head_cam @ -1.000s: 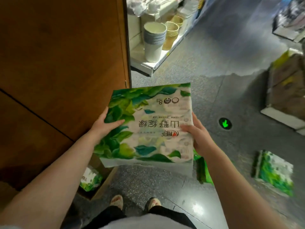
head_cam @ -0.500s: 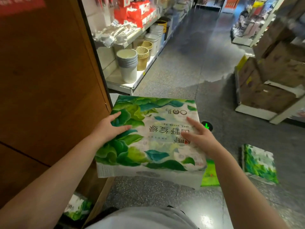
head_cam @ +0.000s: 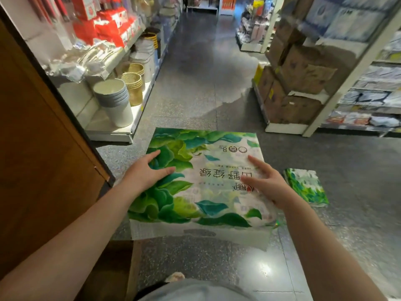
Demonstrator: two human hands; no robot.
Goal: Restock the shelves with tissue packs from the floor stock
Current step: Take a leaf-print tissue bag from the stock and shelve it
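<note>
I hold a large tissue pack (head_cam: 201,181) flat in front of me, printed with green leaves and upside-down lettering. My left hand (head_cam: 145,172) grips its left side with the thumb on top. On the pack's right side my right hand (head_cam: 269,185) rests with fingers spread over the top face. A second green tissue pack (head_cam: 306,186) lies on the floor just right of my right hand.
A brown wooden panel (head_cam: 43,159) stands close on my left. Beyond it a low shelf (head_cam: 108,131) carries stacked white bins (head_cam: 115,101) and gold baskets (head_cam: 133,88). Cardboard boxes (head_cam: 295,83) and a shelving unit (head_cam: 368,90) stand on the right. The grey aisle floor (head_cam: 201,68) runs ahead.
My view has lifted from the floor up to the aisle. The pack stays held at the same height, and my right fingers have spread over its top.
</note>
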